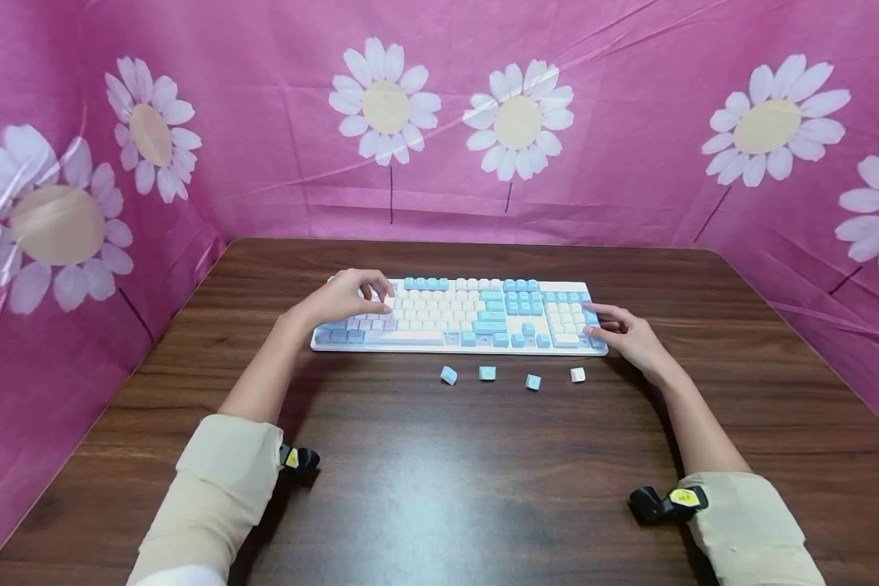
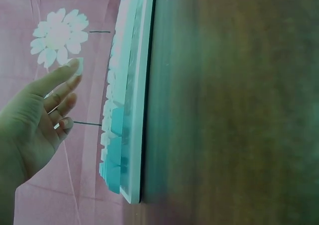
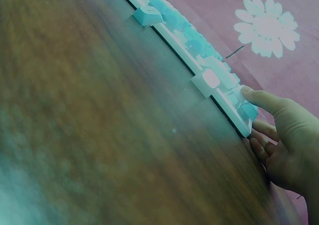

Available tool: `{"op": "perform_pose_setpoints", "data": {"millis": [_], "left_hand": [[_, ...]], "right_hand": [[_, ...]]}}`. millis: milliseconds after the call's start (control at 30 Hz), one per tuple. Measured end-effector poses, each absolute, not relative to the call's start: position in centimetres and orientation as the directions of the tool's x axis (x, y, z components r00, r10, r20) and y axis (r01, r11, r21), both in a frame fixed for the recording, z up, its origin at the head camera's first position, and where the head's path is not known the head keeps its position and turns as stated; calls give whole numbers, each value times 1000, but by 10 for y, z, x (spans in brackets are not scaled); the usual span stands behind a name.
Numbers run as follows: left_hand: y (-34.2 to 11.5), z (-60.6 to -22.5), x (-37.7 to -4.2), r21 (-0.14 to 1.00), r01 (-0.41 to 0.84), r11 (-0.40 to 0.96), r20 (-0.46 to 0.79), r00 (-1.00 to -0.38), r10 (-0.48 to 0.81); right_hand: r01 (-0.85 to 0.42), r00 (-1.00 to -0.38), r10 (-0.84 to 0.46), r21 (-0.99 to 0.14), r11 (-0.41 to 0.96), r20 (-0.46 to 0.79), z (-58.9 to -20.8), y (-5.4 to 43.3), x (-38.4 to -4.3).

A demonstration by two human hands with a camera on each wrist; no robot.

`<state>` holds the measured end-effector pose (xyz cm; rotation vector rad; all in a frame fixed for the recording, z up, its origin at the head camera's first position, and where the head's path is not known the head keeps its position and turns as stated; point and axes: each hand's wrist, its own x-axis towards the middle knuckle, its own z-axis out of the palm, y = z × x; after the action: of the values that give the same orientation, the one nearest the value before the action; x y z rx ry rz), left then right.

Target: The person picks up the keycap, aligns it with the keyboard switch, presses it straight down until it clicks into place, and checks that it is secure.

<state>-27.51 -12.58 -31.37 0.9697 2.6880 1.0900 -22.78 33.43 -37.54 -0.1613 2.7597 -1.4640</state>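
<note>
A white and light-blue keyboard (image 1: 439, 337) lies flat on the wooden table. Above its left part, my left hand (image 1: 347, 295) pinches a small white keycap (image 2: 79, 66) between thumb and fingertips, raised over the keys. At the keyboard's right end, my right hand (image 1: 633, 340) holds the edge; in the right wrist view the thumb (image 3: 266, 100) is over the keys and the other fingers are at the side. Bare sockets show in the front row.
In front of the keyboard lie several loose keycaps: a tilted blue one (image 1: 448, 375), two more blue ones (image 1: 487, 373) and a white one (image 1: 578, 375). A pink cloth with daisies (image 1: 278, 163) hangs behind the brown table (image 1: 425, 472).
</note>
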Motion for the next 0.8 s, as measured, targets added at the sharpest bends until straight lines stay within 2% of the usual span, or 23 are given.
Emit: {"op": "perform_pose_setpoints", "data": {"millis": [333, 800], "left_hand": [[-123, -310, -296, 616, 516, 596, 169, -825, 539], [-122, -317, -312, 635, 463, 618, 180, -867, 465]], "right_hand": [[-100, -994, -92, -817, 568, 58, -376, 334, -228], [-96, -993, -105, -825, 557, 44, -374, 334, -226]]}}
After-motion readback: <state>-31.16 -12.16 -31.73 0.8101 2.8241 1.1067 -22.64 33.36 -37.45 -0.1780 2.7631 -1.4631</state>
